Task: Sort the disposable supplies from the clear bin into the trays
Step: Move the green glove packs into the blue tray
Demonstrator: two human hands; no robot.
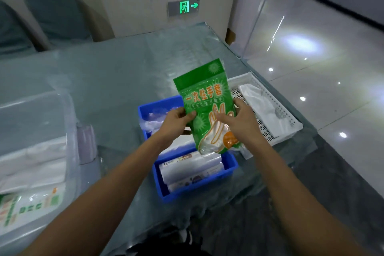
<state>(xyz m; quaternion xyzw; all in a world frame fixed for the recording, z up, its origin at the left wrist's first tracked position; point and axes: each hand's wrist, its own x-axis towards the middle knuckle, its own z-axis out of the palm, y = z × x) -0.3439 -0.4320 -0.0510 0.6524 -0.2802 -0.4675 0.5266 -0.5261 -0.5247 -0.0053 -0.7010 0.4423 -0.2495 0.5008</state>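
I hold a green pack of disposable gloves [204,97] upright above the blue tray [231,165]. My left hand [175,122] grips its left edge and my right hand [239,122] grips its right side over the printed glove picture. The blue tray holds rolls and packs of clear plastic bags [191,167]. To the right stands a white perforated tray [270,100] with a white folded plastic item [264,110] in it. The clear bin [35,151] sits at the far left with white packs and a green-labelled pack [31,203] inside.
A glass-topped table [116,77] carries everything; its right edge runs close past the white tray. A pale purple roll [86,143] lies beside the clear bin. Grey chairs [56,12] stand behind the table. Glossy tiled floor [332,89] spreads to the right.
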